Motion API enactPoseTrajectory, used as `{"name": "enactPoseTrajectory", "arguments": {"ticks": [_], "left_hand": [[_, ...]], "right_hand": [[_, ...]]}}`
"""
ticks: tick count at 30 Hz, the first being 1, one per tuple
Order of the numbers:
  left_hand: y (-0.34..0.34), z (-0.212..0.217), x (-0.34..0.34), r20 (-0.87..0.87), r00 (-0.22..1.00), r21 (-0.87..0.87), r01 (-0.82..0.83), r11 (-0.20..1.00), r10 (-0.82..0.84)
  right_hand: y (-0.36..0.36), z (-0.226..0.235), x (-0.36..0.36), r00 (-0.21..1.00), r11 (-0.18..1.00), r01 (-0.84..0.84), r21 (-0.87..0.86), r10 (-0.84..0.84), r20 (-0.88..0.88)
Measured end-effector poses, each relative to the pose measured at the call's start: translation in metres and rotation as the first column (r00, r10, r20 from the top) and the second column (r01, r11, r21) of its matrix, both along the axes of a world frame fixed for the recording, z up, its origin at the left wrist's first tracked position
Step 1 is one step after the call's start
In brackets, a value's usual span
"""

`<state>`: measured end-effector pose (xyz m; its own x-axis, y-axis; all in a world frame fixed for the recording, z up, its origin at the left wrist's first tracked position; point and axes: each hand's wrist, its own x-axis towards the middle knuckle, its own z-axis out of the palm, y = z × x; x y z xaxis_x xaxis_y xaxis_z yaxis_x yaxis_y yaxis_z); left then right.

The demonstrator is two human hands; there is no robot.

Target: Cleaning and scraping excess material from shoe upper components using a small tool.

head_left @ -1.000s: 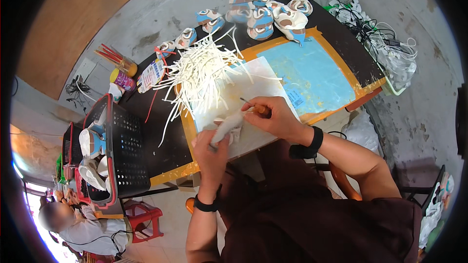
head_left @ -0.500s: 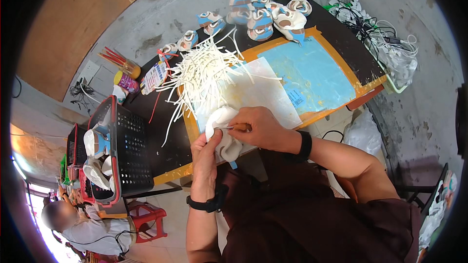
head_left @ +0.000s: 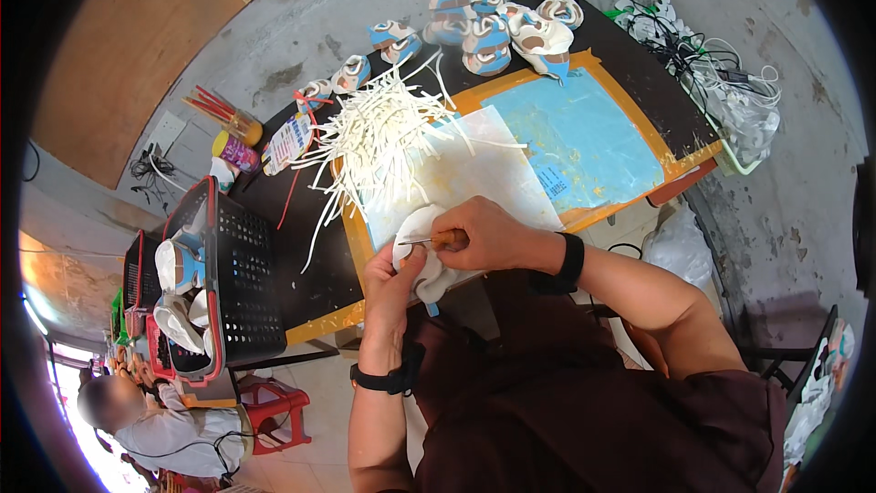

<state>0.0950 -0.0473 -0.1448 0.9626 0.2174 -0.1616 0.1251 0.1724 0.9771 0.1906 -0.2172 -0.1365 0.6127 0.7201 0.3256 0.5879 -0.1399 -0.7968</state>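
Observation:
Over the near table edge, my left hand [head_left: 391,278] pinches a white shoe upper [head_left: 419,226] with the thumb on its edge. The soft upper hangs down between my hands, and a small blue tab shows at its lower end. My right hand [head_left: 493,236] is closed around the orange-brown handle of an awl [head_left: 449,239]. The awl's thin metal shaft points left across the upper, just above my left thumb. Whether its tip pierces the material, I cannot tell. A heap of white strips [head_left: 392,123] lies right beyond the upper.
White paper [head_left: 493,164] overlaps a taped blue sheet [head_left: 584,128] on the dark table. Several blue-and-white shoe uppers [head_left: 486,46] line the back. At left stand a black basket [head_left: 246,288] holding shoe uppers, and a jar [head_left: 245,128] of red sticks. A seated person [head_left: 173,429] is beyond.
Both hands and the shoe upper have shifted slightly to the right. More of the awl's metal shaft shows across the upper, and my right hand is a little higher.

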Motion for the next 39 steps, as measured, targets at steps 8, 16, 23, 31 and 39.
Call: {"name": "enactPoseTrajectory", "arguments": {"ticks": [8, 16, 23, 31, 39], "left_hand": [[-0.003, 0.000, 0.001, 0.023, 1.000, 0.039, 0.007, 0.999, -0.008], [0.001, -0.002, 0.000, -0.002, 1.000, 0.070, 0.020, 0.997, -0.020], [0.010, -0.008, 0.002, -0.008, 1.000, -0.010, 0.007, 1.000, -0.007], [0.020, -0.009, -0.002, 0.030, 0.998, -0.357, -0.040, 0.933, 0.055], [0.012, -0.008, -0.006, 0.125, 0.992, -0.348, 0.027, 0.937, 0.018]], "right_hand": [[0.001, -0.011, 0.014, 0.979, 0.990, -0.140, -0.006, 0.137, -0.149], [0.002, -0.019, 0.023, 0.805, 0.935, -0.260, 0.241, 0.348, -0.481], [0.008, -0.028, 0.026, 0.643, 0.961, -0.129, 0.243, 0.268, -0.718], [-0.004, -0.027, 0.011, 0.819, 0.933, 0.291, 0.213, -0.128, -0.560], [-0.006, -0.004, -0.002, 0.557, 0.952, 0.100, 0.290, 0.188, -0.809]]}}
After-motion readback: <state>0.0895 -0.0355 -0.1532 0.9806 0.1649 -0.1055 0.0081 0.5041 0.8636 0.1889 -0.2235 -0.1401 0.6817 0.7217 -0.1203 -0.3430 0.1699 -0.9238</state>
